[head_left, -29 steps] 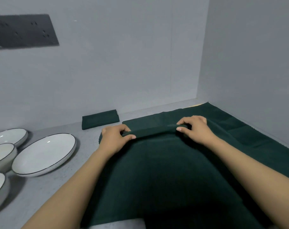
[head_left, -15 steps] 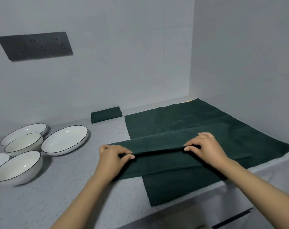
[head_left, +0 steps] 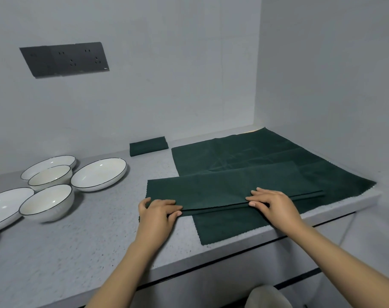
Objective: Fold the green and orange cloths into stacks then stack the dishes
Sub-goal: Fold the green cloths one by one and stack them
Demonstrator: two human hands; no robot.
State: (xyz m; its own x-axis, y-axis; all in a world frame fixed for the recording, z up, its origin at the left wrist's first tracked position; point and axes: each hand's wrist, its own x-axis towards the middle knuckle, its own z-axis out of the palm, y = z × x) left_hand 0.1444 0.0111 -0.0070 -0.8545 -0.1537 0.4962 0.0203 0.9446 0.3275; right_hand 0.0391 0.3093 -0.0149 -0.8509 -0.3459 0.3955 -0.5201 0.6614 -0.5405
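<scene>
Here, far to the left of the left hand, a white plate sits at the frame edge, with two white bowls just beside it, another plate behind them and a wide shallow dish nearer the hand, all on the grey counter. Beyond the left hand, near the back wall, lies a small folded green cloth. The left hand pinches the near left corner of a green cloth folded in half, thumb and fingers closed on its layered edge. The right hand pinches the same edge further right, fingers curled over the top layer. Under both hands and stretching away past the right hand, larger green cloths lie spread flat toward the corner, one reaching the counter's front edge
</scene>
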